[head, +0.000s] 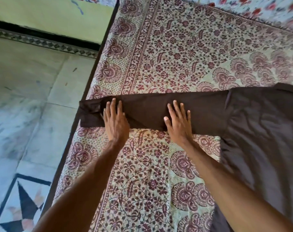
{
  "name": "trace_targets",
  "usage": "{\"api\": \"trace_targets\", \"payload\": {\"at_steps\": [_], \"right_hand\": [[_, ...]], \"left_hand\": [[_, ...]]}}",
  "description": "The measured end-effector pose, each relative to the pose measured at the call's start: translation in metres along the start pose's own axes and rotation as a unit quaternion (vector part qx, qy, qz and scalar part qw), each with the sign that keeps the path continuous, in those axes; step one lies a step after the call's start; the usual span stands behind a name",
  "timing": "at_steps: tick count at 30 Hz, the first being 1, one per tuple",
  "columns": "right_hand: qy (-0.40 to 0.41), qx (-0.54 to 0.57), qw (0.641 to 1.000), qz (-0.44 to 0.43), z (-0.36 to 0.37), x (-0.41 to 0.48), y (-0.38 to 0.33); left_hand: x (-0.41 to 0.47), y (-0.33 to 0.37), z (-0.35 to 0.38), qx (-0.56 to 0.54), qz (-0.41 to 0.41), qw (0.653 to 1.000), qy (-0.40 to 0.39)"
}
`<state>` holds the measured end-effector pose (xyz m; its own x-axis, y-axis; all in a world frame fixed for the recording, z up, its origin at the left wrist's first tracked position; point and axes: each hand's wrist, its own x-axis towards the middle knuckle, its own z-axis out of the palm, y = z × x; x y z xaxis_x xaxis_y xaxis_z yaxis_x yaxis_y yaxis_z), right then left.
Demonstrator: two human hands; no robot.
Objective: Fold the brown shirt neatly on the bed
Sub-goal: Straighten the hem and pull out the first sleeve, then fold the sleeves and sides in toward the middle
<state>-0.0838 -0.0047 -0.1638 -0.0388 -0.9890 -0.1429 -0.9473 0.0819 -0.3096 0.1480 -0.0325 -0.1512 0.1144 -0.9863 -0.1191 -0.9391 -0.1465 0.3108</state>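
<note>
On my feed the far left is pale tiled floor [25, 114] with a dark star inlay [25, 206] in the lower corner, and a yellow-green wall [50, 17] above it. The dark bed edge [85, 91] runs diagonally up the picture, and right of it a cream and maroon printed bedspread [159, 56] covers the bed.

The brown shirt [262, 131] lies on that bedspread. One sleeve [145, 111] stretches out flat toward the left, and its cuff [88, 114] hangs just past the bed edge over the floor.

The left grip [115, 121], a bare hand, lies palm down on the sleeve just beside the cuff. Its fingers are straight and close together, pressing the cloth and curled round nothing.

The right grip [179, 123] rests further along the same sleeve, near its middle. It is also flat, with fingers spread a little and the thumb out to the side, and it holds nothing. Both forearms reach up from the bottom of the view.

At the right, the shirt's body spreads wide with soft wrinkles and runs off the frame. Its collar end is near the upper right, where I cannot make out detail. A red-flowered sheet [259, 7] shows beyond the bedspread's fringe at the top.
</note>
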Motion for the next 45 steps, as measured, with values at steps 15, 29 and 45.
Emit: {"api": "trace_targets", "payload": {"at_steps": [15, 29, 45], "right_hand": [[0.195, 0.203, 0.937, 0.207, -0.117, -0.121, 0.234], [0.175, 0.068, 0.865, 0.465, -0.236, -0.263, 0.613], [0.542, 0.205, 0.644, 0.499, -0.308, -0.309, 0.781]], "left_hand": [[-0.121, 0.261, 0.052, -0.257, 0.243, 0.928, -0.117], [-0.277, 0.630, 0.210, -0.132, 0.354, 0.908, -0.183], [-0.316, 0.748, 0.265, 0.116, 0.383, 0.902, -0.160]]}}
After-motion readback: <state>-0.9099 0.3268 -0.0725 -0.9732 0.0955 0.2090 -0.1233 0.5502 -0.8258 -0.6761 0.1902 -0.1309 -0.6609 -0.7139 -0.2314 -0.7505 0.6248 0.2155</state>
